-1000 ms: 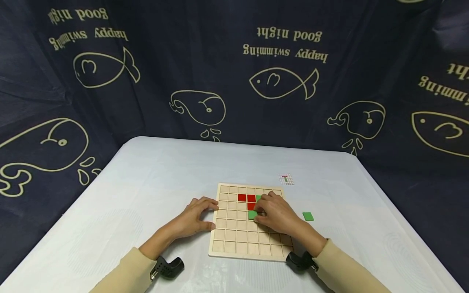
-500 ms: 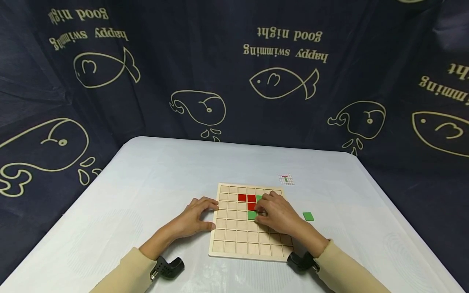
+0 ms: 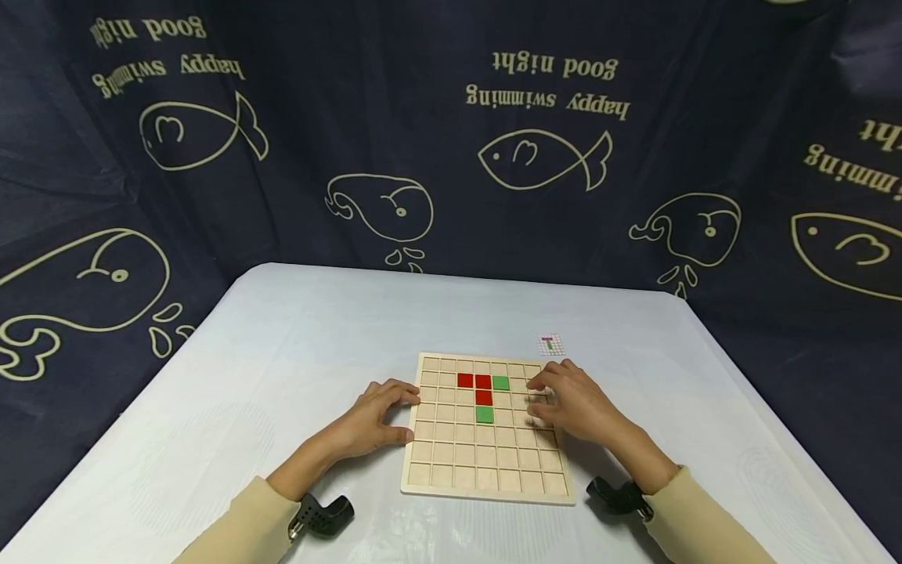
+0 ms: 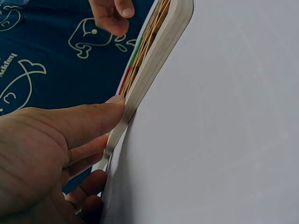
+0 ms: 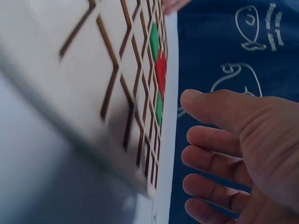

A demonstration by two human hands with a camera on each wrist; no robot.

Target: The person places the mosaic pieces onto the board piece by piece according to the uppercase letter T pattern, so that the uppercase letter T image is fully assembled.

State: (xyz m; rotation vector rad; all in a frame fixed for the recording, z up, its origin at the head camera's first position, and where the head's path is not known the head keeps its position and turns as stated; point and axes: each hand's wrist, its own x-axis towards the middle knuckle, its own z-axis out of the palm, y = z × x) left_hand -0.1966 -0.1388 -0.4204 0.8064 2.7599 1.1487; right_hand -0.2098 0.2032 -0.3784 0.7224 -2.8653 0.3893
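Note:
A wooden grid board (image 3: 454,454) lies on the table. On it sit three red tiles, a left one (image 3: 465,381), a middle one (image 3: 482,381) and a lower one (image 3: 483,398). One green tile (image 3: 500,383) ends the upper row; another green tile (image 3: 484,414) is below the reds. My left hand (image 3: 368,419) rests thumb and fingertips against the board's left edge, as the left wrist view also shows. Over the board's right edge hovers my right hand (image 3: 579,403), fingers loosely bent and holding nothing. It covers the spot where a loose green tile lay.
A small pattern card (image 3: 550,345) with a red and green T lies beyond the board's far right corner. The white table (image 3: 338,313) backs onto a dark curtain (image 3: 451,157) printed with fish and whales. Black wrist devices sit on both wrists.
My right hand has lifted off the tiles and moved right, uncovering the upper green tile. The loose green tile at the right is now hidden from view. My left hand stays put.

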